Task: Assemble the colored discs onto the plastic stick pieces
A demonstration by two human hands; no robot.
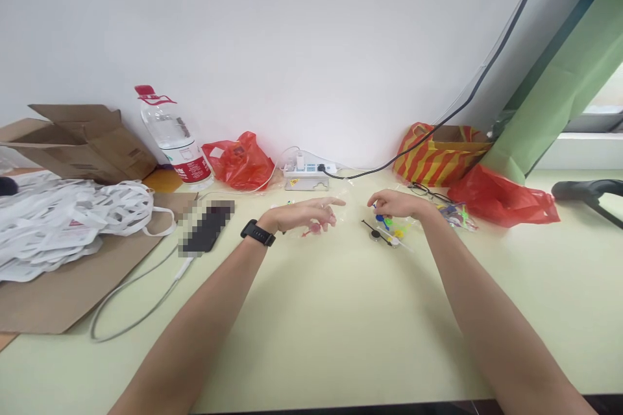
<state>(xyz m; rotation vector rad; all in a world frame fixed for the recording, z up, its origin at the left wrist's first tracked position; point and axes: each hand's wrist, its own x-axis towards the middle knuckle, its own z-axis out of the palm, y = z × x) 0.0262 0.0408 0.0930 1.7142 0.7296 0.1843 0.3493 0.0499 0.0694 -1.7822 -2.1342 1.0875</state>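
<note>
My left hand [309, 213] is over the table with its index finger stretched out to the right and the other fingers loosely bent; nothing shows in its grip. A small pink plastic piece [314, 227] lies just under it. Clear plastic film [344, 194] shows faintly by its fingertip. My right hand [395, 203] has curled fingers, with a small blue plastic piece [381, 218] at the fingertips, partly hidden by them. Below it lie a black piece with a round disc [374, 234], a yellow piece [399, 233] and a whitish one [394, 242].
Behind are a power strip [310, 168], red plastic bags [243, 162] and a striped bag [423, 159]. Glasses [428, 192] and packaged colourful bits [457, 215] lie right. Left are a phone [209, 227] on a cable, a water bottle [178, 142], white straps [73, 227] and a cardboard box [87, 142].
</note>
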